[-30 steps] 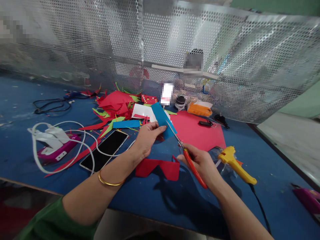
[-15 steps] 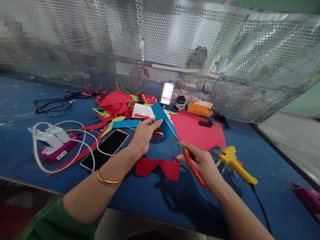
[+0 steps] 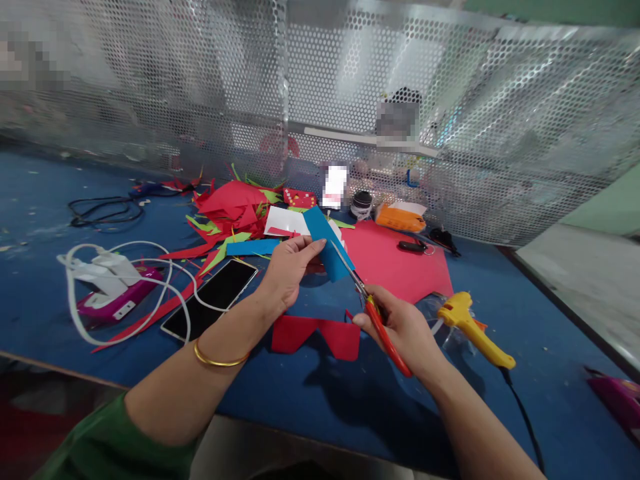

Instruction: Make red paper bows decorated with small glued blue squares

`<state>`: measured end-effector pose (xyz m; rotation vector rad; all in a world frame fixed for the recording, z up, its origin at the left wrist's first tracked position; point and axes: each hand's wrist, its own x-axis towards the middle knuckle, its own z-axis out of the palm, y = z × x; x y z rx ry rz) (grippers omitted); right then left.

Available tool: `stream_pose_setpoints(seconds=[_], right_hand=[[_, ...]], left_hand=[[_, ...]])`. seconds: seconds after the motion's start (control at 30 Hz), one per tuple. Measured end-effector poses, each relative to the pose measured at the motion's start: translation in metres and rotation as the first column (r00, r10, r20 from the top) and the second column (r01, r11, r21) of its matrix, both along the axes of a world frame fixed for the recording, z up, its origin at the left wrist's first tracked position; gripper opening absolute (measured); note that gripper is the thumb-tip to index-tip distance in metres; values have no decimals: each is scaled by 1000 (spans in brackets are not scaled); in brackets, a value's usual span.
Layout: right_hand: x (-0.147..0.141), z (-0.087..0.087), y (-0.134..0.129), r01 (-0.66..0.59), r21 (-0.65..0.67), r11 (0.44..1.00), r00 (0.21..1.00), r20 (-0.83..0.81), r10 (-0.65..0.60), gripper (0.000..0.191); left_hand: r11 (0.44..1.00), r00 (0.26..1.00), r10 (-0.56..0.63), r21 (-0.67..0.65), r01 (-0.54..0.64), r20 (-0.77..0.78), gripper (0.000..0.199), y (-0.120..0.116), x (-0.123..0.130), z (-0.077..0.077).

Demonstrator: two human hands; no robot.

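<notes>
Left grip (image 3: pixel 286 272) pinches the blue paper (image 3: pixel 319 225) slightly higher than before, right grip (image 3: pixel 404 323) holding scissors (image 3: pixel 386 339)

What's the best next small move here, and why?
Probably one short, careful snip with the red-handled metal scissors. The right hand grips them with the blades on the flat blue paper-like piece, and the left hand pinches that piece. I'd keep it short because the left thumb sits close to the blade tip.
</notes>
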<state>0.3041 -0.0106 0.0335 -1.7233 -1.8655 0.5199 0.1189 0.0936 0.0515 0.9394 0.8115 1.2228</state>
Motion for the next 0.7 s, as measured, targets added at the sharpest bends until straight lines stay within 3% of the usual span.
stream_pose_setpoints(seconds=[0.7], right_hand=[[-3, -6, 2, -14, 13, 1000, 998, -58, 15, 38]], left_hand=[[999, 999, -43, -28, 42, -24, 12, -7, 7, -4]])
